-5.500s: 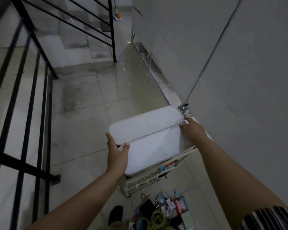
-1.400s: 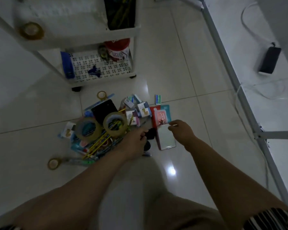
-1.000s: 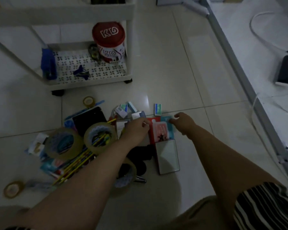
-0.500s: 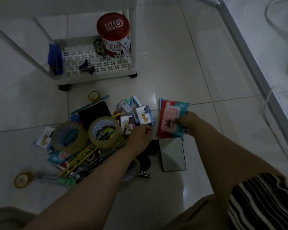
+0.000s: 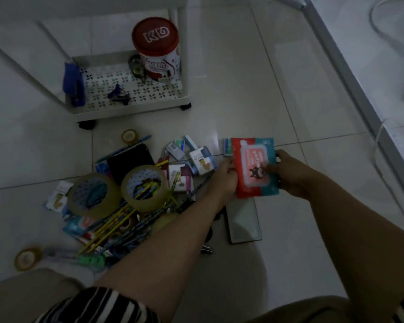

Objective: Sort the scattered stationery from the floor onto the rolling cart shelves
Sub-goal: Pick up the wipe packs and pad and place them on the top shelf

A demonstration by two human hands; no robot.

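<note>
A red and teal packet [image 5: 252, 164] is held above the floor between both hands. My right hand [image 5: 289, 173] grips its right edge with the thumb on the front, and my left hand [image 5: 224, 178] pinches its left edge. Left of them lies the stationery pile: two big rolls of brown tape [image 5: 93, 197] [image 5: 146, 187], a bundle of pencils [image 5: 117, 224], small boxes [image 5: 202, 160] and a black notebook [image 5: 131, 159]. The white rolling cart [image 5: 131, 110] stands behind the pile; its bottom shelf holds a red KD tin [image 5: 156, 47], a blue stapler [image 5: 74, 83] and a blue clip [image 5: 118, 94].
A flat grey-faced pad [image 5: 243, 222] lies on the tiles under the packet. Two small tape rolls [image 5: 27, 258] [image 5: 129, 136] lie at the pile's edges. A metal floor rail [image 5: 350, 73] runs along the right, with white cables beyond it.
My right hand has lifted the red and teal packet off the floor, and my left hand has left the small boxes and taken the packet's left edge.
</note>
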